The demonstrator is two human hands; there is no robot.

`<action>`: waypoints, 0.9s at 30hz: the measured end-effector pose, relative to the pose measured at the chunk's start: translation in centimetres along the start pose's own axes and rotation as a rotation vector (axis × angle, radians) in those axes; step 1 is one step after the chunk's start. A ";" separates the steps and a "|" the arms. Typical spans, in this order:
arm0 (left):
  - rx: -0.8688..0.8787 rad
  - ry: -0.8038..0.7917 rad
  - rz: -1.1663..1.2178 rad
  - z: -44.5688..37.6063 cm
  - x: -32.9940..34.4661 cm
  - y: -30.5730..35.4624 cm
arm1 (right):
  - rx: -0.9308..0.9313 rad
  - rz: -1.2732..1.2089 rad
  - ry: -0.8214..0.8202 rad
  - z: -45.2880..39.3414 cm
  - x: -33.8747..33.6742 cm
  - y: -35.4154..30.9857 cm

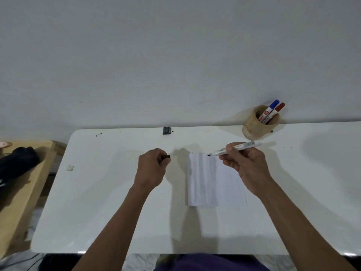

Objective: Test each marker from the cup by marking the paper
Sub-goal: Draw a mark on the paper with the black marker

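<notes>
From the head camera, the paper point(213, 180) lay on the white table point(97, 192). The right hand point(245, 165) pinched an uncapped marker point(234, 148), tip at the paper's far edge. The left hand point(151, 169), left of the paper, was closed around a black cap point(167, 157). The cup point(259, 122) stood beyond the paper, holding two markers point(272, 109).

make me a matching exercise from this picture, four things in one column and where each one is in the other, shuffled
Things:
1. black cap
2. uncapped marker
3. red-capped marker
4. paper

Places:
A. standing in the cup
B. flat on the table
C. in the right hand
D. in the left hand

Pairs: 1-D, 2-C, 3-A, 4-B
</notes>
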State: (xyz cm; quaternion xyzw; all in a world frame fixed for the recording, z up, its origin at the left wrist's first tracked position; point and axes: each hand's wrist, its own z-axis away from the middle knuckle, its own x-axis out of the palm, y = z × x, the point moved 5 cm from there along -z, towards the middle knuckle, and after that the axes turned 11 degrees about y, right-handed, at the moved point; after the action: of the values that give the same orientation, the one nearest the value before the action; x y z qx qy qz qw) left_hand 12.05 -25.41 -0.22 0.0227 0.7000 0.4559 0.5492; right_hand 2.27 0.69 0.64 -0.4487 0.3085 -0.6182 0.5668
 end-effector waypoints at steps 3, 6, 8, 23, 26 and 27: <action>0.021 0.025 -0.110 -1.8 1.6 -0.2 | 0.026 0.020 0.023 -0.1 -0.6 1.0; 0.037 0.016 -0.231 -3.4 2.9 -0.4 | 0.045 0.054 0.047 -0.2 -1.0 2.0; 0.035 -0.036 -0.302 -4.2 3.6 -0.5 | 0.050 0.074 0.061 -0.3 -1.3 2.5; -0.156 -0.031 -0.237 -2.4 2.6 -1.3 | 0.007 0.083 0.117 0.1 -1.1 2.8; -0.073 0.089 -0.177 1.1 2.3 -0.8 | -0.049 0.077 0.143 0.3 -0.7 2.6; 0.029 0.086 -0.177 2.4 2.8 -0.5 | -0.068 0.080 0.139 0.3 -0.5 2.7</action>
State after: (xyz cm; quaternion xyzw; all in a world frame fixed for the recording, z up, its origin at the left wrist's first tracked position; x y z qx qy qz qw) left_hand 13.02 -22.75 -2.57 -0.0510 0.7286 0.3960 0.5566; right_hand 3.64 0.79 -1.73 -0.4110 0.3855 -0.6139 0.5528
